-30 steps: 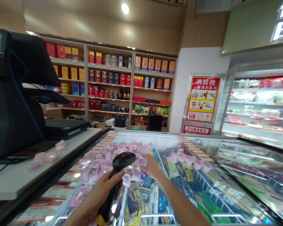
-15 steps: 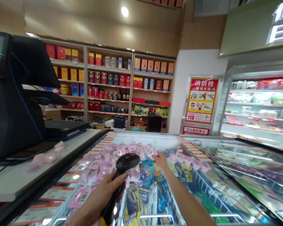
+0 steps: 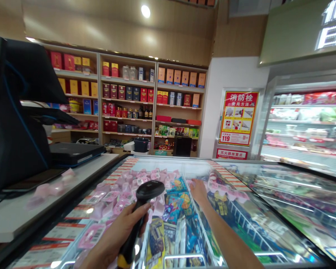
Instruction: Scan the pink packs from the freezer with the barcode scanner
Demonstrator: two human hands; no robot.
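My left hand [image 3: 128, 224] is closed around the dark handle of a barcode scanner [image 3: 149, 189], its head raised over the freezer glass. Left of and beyond it lies a pile of pink plastic cups [image 3: 123, 203], several with white barcode labels. My right hand [image 3: 198, 191] reaches out over the glass with its fingers curled. A bit of a pink plastic cup [image 3: 189, 182] shows by the fingertips; the rest is hidden by the hand. Just right of that hand is a row of more pink cups [image 3: 229, 191].
Under the freezer glass lie blue and yellow food packets [image 3: 182, 201] and wire dividers [image 3: 245, 220]. At left, a black checkout terminal [image 3: 19, 112] stands on a white counter [image 3: 5, 224] with several pink cups [image 3: 52, 188]. Stocked shelves [image 3: 126, 101] line the back.
My right hand has moved right, away from the pile, taking a labelled pink cup from its edge. Blue packets now show there. The left hand and scanner have barely moved.
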